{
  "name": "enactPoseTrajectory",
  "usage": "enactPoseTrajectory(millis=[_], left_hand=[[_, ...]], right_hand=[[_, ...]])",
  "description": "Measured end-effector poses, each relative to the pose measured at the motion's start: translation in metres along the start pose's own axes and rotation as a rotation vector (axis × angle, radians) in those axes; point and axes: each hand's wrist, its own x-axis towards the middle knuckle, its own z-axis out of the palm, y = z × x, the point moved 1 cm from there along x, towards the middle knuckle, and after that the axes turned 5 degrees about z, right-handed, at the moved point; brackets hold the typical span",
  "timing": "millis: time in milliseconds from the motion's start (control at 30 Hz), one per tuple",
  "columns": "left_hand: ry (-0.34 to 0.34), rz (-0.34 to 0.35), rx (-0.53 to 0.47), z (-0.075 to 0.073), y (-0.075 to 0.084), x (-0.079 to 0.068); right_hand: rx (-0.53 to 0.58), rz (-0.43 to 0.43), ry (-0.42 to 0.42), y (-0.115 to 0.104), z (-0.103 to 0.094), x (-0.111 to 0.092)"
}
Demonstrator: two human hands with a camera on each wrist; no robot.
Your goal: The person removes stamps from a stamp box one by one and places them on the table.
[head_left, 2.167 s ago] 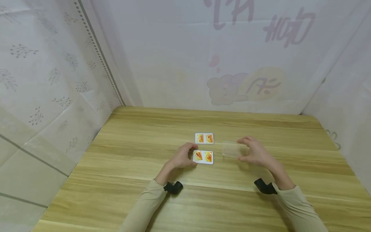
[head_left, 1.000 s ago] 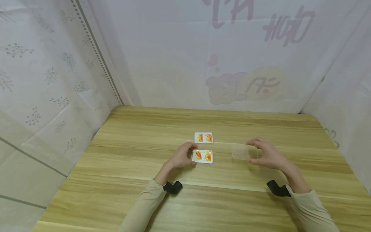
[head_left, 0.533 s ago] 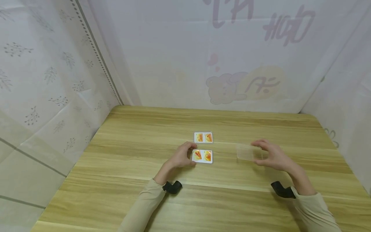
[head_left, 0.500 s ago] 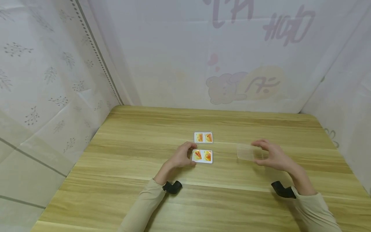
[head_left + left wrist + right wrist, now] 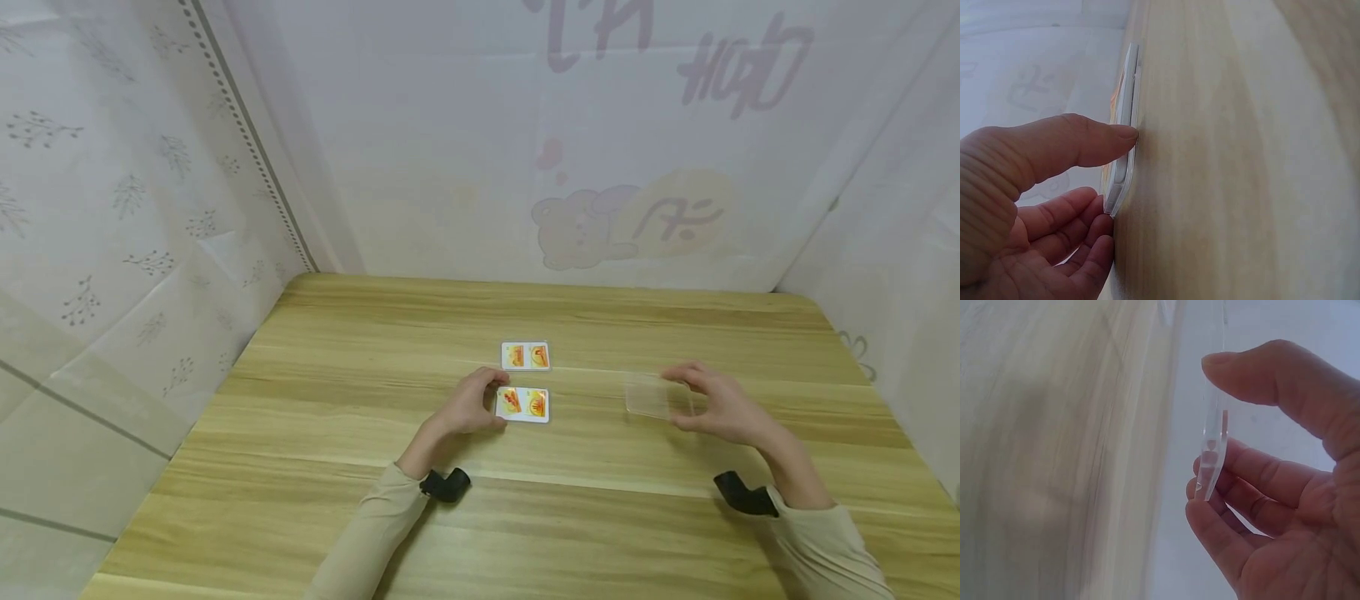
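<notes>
1. My left hand [image 5: 465,406] is gripping the near card [image 5: 522,405] around its left end, thumb at the near side, fingertips at the far side.
2. The near card is lying flat on the table [image 5: 420,533], showing two orange-and-yellow pictures on white; in the left wrist view a clear rim is showing along its edge.
3. My right hand [image 5: 723,406] is holding a shallow clear case [image 5: 647,396] by its right end, thumb and fingers pinching opposite sides.
4. The clear case is hanging just above the table, to the right of the near card and well apart from it.
5. The far card [image 5: 525,356] is lying just beyond the near card, the two not touching; it is showing two similar pictures.
6. Beige sleeves [image 5: 375,525] are covering my forearms, and a black mount [image 5: 446,485] is sticking out at each wrist.
7. Behind the table a pale backdrop [image 5: 420,150] is hanging, showing a printed bear [image 5: 577,229].
</notes>
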Motion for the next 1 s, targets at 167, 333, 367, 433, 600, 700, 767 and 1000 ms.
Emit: enactPoseTrajectory(millis=[167,333,367,433,600,700,767,1000], left_hand=[[-0.003,0.002,-0.002,0.000,-0.001,0.000],[-0.004,0.006,-0.002,0.000,0.000,-0.001],[-0.004,0.007,-0.002,0.000,0.000,-0.001],[-0.005,0.008,-0.002,0.000,0.000,0.000],[-0.005,0.011,-0.006,0.000,-0.002,0.000],[-0.004,0.016,-0.007,0.000,-0.002,0.000],[-0.003,0.020,-0.007,0.000,-0.002,0.000],[-0.002,0.024,-0.007,0.000,-0.002,0.000]], right_hand=[[-0.018,-0.001,0.002,0.005,-0.001,-0.004],[-0.010,0.007,-0.010,0.009,-0.002,-0.007],[-0.007,0.008,-0.013,0.010,-0.002,-0.008],[-0.014,0.004,-0.011,0.011,-0.003,-0.009],[-0.055,-0.015,0.001,0.015,-0.002,-0.011],[-0.071,-0.023,0.007,0.018,0.000,-0.012],[-0.073,-0.022,0.004,0.020,0.002,-0.013],[-0.081,0.008,-0.022,0.024,0.005,-0.016]])
